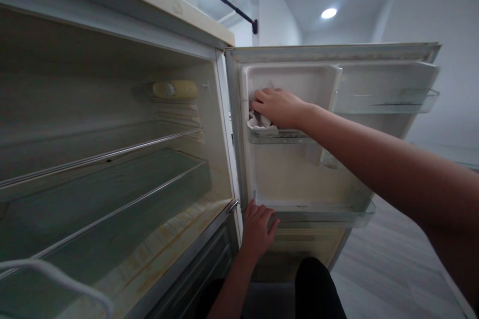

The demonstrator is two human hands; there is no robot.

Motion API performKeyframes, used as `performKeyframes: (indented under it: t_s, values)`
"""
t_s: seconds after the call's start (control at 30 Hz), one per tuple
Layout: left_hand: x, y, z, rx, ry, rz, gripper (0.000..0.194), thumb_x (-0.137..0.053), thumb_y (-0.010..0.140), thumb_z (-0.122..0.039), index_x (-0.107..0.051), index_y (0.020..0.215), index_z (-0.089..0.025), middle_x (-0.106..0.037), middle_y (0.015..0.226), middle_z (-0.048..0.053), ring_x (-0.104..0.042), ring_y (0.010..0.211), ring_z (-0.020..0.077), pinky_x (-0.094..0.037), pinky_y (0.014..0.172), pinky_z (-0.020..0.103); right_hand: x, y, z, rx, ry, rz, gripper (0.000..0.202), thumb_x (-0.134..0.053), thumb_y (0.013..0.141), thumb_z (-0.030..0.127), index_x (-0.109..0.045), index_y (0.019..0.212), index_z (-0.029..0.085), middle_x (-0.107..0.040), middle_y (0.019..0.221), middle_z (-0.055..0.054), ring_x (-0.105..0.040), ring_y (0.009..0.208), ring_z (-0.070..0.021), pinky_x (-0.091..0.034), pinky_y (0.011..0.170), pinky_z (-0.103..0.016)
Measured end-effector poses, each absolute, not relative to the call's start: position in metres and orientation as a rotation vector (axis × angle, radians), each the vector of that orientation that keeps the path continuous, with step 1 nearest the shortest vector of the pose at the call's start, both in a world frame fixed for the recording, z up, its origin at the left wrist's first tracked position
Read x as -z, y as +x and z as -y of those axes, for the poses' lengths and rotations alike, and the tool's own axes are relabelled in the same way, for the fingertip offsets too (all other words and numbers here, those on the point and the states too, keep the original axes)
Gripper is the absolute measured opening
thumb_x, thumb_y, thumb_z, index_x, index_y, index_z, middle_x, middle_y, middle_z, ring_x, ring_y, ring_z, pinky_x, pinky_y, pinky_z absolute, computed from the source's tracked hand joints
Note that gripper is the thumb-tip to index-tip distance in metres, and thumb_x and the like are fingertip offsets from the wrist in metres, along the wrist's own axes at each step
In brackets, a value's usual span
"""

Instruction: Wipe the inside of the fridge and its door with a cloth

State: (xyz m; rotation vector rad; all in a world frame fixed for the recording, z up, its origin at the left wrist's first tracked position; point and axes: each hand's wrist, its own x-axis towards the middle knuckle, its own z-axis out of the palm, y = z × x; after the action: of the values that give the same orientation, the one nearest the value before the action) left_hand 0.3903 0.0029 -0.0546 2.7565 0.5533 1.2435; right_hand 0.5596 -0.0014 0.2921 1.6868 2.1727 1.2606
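My right hand (pixel 279 107) reaches across to the inside of the open fridge door (pixel 292 179). Its fingers are closed over a crumpled white cloth (pixel 264 125), which lies along the left end of the upper clear door shelf (pixel 288 138). Part of the cloth is hidden under the palm. Lower down, my left hand (pixel 259 227) rests at the hinge-side end of the bottom door shelf (pixel 318 217), fingers stretched out and somewhat apart, nothing held in them.
Left of the door is the fridge compartment, with a glass shelf (pixel 93 157), a greenish clear drawer (pixel 112 224), a yellowish light cover (pixel 175 89) and brown stains on its floor. A white cable (pixel 56 274) crosses the lower left. Another clear door shelf (pixel 385 102) is at upper right.
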Motion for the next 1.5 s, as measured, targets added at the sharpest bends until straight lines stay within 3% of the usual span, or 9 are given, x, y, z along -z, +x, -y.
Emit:
performKeyframes:
  t_s: [0.37,0.53,0.6,0.73,0.93,1.13,1.3,1.4,1.5]
  values:
    - [0.053,0.390,-0.004,-1.248,2.758,-0.537,0.015,-0.072,0.090,-0.027,-0.066,0.103,-0.024,-0.072,0.095,0.001,-0.066,0.098,0.0248,-0.046,0.117,0.059,-0.292,0.619,0.052,-1.064,2.111,-2.063,0.022,-0.061,0.093,0.025,-0.071,0.108,0.012,-0.067,0.115,-0.017,-0.061,0.112,-0.0325,-0.050,0.099,-0.054]
    - [0.054,0.391,-0.004,-1.244,2.758,-0.528,0.015,-0.073,0.090,-0.027,-0.066,0.103,-0.024,-0.072,0.097,0.001,-0.066,0.098,0.0249,-0.046,0.117,0.059,-0.297,0.584,0.083,-1.420,2.182,-2.188,0.050,-0.054,0.084,0.017,-0.063,0.132,0.013,-0.059,0.142,-0.019,-0.056,0.126,-0.0342,-0.050,0.104,-0.049]
    - [0.054,0.391,-0.005,-1.239,2.752,-0.532,0.017,-0.074,0.089,-0.027,-0.066,0.104,-0.024,-0.072,0.096,0.001,-0.067,0.098,0.0252,-0.046,0.117,0.059,-0.287,0.566,0.089,-1.566,2.077,-2.305,0.046,-0.052,0.086,0.021,-0.067,0.129,0.017,-0.059,0.145,-0.016,-0.052,0.133,-0.0346,-0.046,0.112,-0.051]
    - [0.054,0.390,-0.006,-1.246,2.740,-0.532,0.019,-0.074,0.088,-0.027,-0.066,0.105,-0.025,-0.072,0.096,0.001,-0.067,0.098,0.0253,-0.047,0.117,0.059,-0.241,0.530,0.080,-1.341,1.707,-2.485,0.039,-0.060,0.090,0.032,-0.071,0.125,0.017,-0.059,0.145,-0.017,-0.046,0.140,-0.0381,-0.035,0.119,-0.059]
    - [0.056,0.391,-0.005,-1.263,2.755,-0.542,0.017,-0.073,0.089,-0.028,-0.066,0.104,-0.024,-0.071,0.093,0.001,-0.066,0.096,0.0251,-0.046,0.117,0.058,-0.209,0.503,0.068,-1.235,1.715,-2.428,0.084,-0.078,0.075,0.066,-0.064,0.143,0.018,-0.039,0.164,-0.021,-0.027,0.152,-0.0507,-0.019,0.121,-0.074]
    - [0.056,0.389,-0.005,-1.229,2.759,-0.553,0.021,-0.074,0.090,-0.028,-0.067,0.109,-0.025,-0.072,0.098,0.001,-0.066,0.099,0.0248,-0.047,0.117,0.057,-0.219,0.518,0.083,-1.134,1.670,-2.476,0.082,-0.085,0.069,0.051,-0.065,0.144,0.023,-0.033,0.169,-0.015,-0.022,0.156,-0.0497,-0.019,0.124,-0.072]
    - [0.055,0.386,-0.007,-1.216,2.737,-0.530,0.019,-0.074,0.090,-0.028,-0.068,0.107,-0.026,-0.073,0.098,0.001,-0.067,0.099,0.0241,-0.046,0.117,0.058,-0.217,0.523,0.088,-1.156,1.720,-2.503,0.053,-0.072,0.085,0.058,-0.073,0.124,0.021,-0.035,0.168,-0.015,-0.036,0.149,-0.0457,-0.028,0.121,-0.067]
    - [0.055,0.385,-0.008,-1.190,2.735,-0.534,0.021,-0.075,0.089,-0.027,-0.068,0.108,-0.026,-0.073,0.098,0.001,-0.067,0.100,0.0244,-0.046,0.118,0.059,-0.213,0.517,0.078,-1.331,1.892,-2.427,0.052,-0.066,0.094,0.049,-0.063,0.136,0.018,-0.053,0.152,-0.020,-0.054,0.131,-0.0394,-0.040,0.112,-0.059]
    - [0.056,0.385,-0.007,-1.186,2.742,-0.536,0.020,-0.075,0.089,-0.028,-0.067,0.108,-0.026,-0.073,0.099,0.001,-0.067,0.100,0.0244,-0.045,0.119,0.059,-0.208,0.509,0.063,-1.483,2.119,-2.212,0.047,-0.059,0.098,0.035,-0.057,0.142,0.017,-0.067,0.124,-0.020,-0.062,0.109,-0.0351,-0.048,0.097,-0.051]
